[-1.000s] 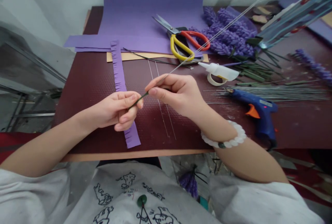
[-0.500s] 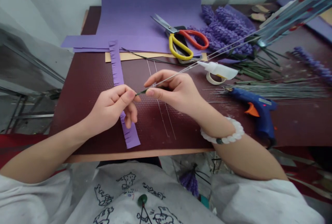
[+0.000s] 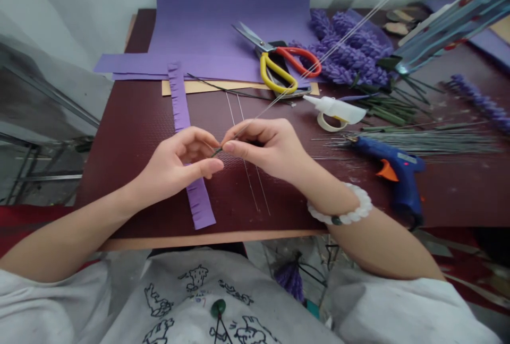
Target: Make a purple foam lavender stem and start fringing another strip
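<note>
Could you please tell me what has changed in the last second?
The left hand has moved in toward the right hand, and its fingers have opened around the green-wrapped tip of the wire. The right hand still pinches the wire, whose long end now points more steeply up. The purple paper strip and scissors stayed put.

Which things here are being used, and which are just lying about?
Being used:
long thin green-tipped wire
left hand
right hand

Just lying about:
fringed purple paper strip
red-and-yellow-handled steel scissors
blue glue gun
white plastic glue bottle
</note>
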Demonstrator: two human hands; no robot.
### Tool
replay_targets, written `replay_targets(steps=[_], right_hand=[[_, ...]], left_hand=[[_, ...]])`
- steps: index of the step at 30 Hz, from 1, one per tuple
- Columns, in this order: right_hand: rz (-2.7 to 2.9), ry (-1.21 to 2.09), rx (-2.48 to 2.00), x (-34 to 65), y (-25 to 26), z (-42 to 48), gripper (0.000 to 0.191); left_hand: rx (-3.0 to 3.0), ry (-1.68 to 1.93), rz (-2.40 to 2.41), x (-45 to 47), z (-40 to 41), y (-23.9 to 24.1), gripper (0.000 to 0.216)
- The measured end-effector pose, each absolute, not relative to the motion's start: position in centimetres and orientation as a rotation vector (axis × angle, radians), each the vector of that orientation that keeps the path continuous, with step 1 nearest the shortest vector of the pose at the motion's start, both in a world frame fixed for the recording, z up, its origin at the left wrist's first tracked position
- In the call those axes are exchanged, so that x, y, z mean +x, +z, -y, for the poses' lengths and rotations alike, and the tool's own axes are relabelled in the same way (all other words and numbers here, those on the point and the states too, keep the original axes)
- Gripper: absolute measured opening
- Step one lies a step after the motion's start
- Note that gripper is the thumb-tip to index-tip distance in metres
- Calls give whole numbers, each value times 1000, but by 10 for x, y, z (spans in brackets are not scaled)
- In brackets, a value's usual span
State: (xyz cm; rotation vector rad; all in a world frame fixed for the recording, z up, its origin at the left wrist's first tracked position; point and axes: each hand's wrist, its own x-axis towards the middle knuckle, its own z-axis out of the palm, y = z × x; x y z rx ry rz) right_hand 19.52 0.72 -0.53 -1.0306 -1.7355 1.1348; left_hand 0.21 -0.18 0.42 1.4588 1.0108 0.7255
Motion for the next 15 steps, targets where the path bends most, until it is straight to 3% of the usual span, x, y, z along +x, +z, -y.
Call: replay_targets(steps=[4, 15], right_hand=[[1751, 1150, -995, 192, -7, -7, 20], [1827, 1141, -916, 200, -6, -10, 18]], left_hand=[[1530, 740, -1091, 2, 3, 7, 13], [909, 431, -696, -3, -2, 5, 23]])
